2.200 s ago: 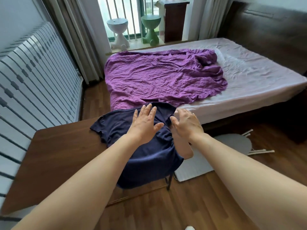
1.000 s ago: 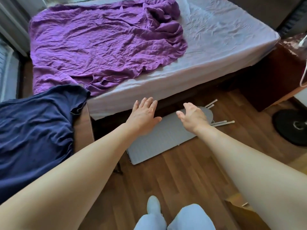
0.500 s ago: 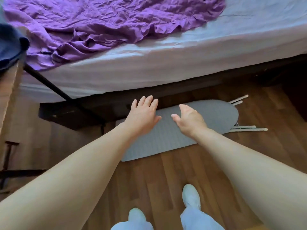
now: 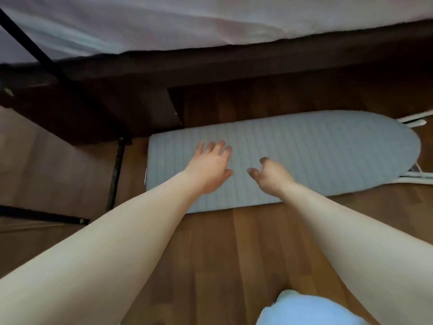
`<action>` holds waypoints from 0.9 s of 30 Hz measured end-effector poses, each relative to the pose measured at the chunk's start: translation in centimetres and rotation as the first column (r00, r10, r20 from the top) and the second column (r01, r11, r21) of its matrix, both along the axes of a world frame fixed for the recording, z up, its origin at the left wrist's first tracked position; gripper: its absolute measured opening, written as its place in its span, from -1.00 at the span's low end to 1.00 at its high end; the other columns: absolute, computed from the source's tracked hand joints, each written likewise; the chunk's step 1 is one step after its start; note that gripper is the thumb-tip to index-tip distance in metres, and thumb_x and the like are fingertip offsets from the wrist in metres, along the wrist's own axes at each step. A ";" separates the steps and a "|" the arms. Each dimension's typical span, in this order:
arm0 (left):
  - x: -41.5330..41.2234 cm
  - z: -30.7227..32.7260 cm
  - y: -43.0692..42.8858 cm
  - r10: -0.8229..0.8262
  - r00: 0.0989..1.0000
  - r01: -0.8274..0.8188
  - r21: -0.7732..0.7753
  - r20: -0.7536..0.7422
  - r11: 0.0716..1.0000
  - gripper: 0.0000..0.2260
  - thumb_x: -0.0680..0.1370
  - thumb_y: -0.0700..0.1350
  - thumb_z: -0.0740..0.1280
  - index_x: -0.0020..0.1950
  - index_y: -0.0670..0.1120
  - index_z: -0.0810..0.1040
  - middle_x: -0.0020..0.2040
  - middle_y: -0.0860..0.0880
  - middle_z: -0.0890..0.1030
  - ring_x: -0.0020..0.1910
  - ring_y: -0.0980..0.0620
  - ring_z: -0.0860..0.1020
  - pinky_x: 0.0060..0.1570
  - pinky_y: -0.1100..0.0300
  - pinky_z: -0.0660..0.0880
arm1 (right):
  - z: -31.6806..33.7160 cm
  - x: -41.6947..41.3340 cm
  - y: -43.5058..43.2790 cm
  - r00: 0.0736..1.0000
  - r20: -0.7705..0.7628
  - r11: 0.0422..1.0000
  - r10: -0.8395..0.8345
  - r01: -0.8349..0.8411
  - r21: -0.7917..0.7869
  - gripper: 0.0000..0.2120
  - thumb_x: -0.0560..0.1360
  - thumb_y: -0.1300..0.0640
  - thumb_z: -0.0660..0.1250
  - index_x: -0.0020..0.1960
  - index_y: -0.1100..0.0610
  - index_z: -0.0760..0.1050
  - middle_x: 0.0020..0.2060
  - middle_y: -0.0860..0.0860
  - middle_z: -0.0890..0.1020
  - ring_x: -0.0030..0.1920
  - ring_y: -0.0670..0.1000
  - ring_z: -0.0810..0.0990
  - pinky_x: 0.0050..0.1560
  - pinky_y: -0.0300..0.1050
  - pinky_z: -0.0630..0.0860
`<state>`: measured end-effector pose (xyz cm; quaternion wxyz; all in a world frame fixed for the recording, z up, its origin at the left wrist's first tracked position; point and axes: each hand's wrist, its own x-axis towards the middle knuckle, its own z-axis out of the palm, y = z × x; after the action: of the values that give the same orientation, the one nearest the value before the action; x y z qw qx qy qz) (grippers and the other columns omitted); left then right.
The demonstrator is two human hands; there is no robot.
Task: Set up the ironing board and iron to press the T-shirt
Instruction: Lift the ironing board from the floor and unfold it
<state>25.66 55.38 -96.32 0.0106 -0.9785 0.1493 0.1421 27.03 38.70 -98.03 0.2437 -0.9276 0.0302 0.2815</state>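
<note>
A folded ironing board point(image 4: 316, 151) with a pale grey ribbed cover lies flat on the wooden floor beside the bed, its rounded nose to the right. White metal legs point(image 4: 414, 121) stick out past the nose. My left hand point(image 4: 209, 168) hovers over the board's square left end, fingers spread, holding nothing. My right hand point(image 4: 271, 175) is just to its right over the board's near half, fingers apart and curled, also holding nothing. Whether either hand touches the cover I cannot tell. No T-shirt or iron is in view.
The bed point(image 4: 210, 22) with a white sheet and a dark frame runs across the top. A black table leg point(image 4: 116, 174) and floor bar point(image 4: 42, 216) stand at the left. My light-trousered knee point(image 4: 309, 310) shows at the bottom. Wooden floor point(image 4: 234, 254) lies between me and the board.
My view has dropped and closed in on the board; the purple blanket and navy T-shirt have left the frame. Both hands have reached down over the board's left part.
</note>
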 end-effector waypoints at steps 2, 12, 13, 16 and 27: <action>0.0 -2.0 0.0 0.010 1.000 -0.010 -0.020 -0.006 1.000 -0.46 0.57 0.07 0.13 0.48 -0.09 0.04 0.51 -0.15 0.09 0.47 -0.16 0.07 0.43 -0.11 -0.07 | -2.6 0.3 0.4 0.999 -0.038 1.000 0.017 -0.018 -0.007 -0.45 0.56 -0.11 0.16 0.38 0.26 0.28 0.34 0.19 0.43 0.29 0.19 0.44 0.20 -0.01 0.40; -1.8 -5.8 -1.0 0.064 0.996 -0.064 -0.003 -0.057 0.998 -0.47 0.59 0.06 0.09 0.49 -0.08 0.00 0.52 -0.12 0.03 0.48 -0.12 0.01 0.44 -0.07 -0.15 | -9.2 -0.8 1.6 0.873 -0.325 0.880 -0.363 0.436 0.188 -0.52 0.52 -0.11 0.25 0.22 0.27 0.40 -0.09 0.13 0.52 -0.09 0.12 0.56 -0.04 -0.02 0.55; -1.9 -5.9 -1.0 0.066 0.996 -0.066 -0.002 -0.057 0.998 -0.47 0.59 0.06 0.10 0.49 -0.08 0.01 0.52 -0.12 0.03 0.48 -0.12 0.02 0.44 -0.07 -0.14 | -9.4 -1.0 1.6 0.828 -0.376 0.833 -0.416 0.512 0.208 -0.52 0.52 -0.08 0.26 0.23 0.28 0.40 -0.12 0.12 0.52 -0.12 0.12 0.57 -0.05 -0.01 0.57; -2.0 -6.3 -0.6 0.075 0.995 -0.074 0.013 -0.070 0.997 -0.47 0.59 0.06 0.09 0.49 -0.09 0.00 0.53 -0.12 0.02 0.49 -0.12 0.00 0.44 -0.08 -0.16 | -9.8 -1.3 1.6 0.629 -0.575 0.656 -0.524 0.728 0.198 -0.56 0.54 -0.02 0.27 0.28 0.25 0.36 -0.02 0.17 0.52 -0.09 0.14 0.56 -0.20 0.03 0.55; -2.5 -6.6 0.3 0.048 0.997 -0.044 0.052 -0.062 0.998 -0.46 0.60 0.06 0.07 0.50 -0.08 -0.04 0.53 -0.11 -0.01 0.49 -0.13 -0.04 0.44 -0.08 -0.19 | -12.2 -2.4 4.8 0.147 -0.866 -0.051 -0.479 0.980 0.195 -0.60 0.52 0.08 0.32 0.31 0.17 0.38 0.27 0.13 0.50 0.20 0.14 0.52 0.07 0.07 0.46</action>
<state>23.15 55.69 -102.91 0.0276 -0.9761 0.1233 0.1767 24.61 43.49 -110.20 0.7059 -0.3745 0.5110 0.3169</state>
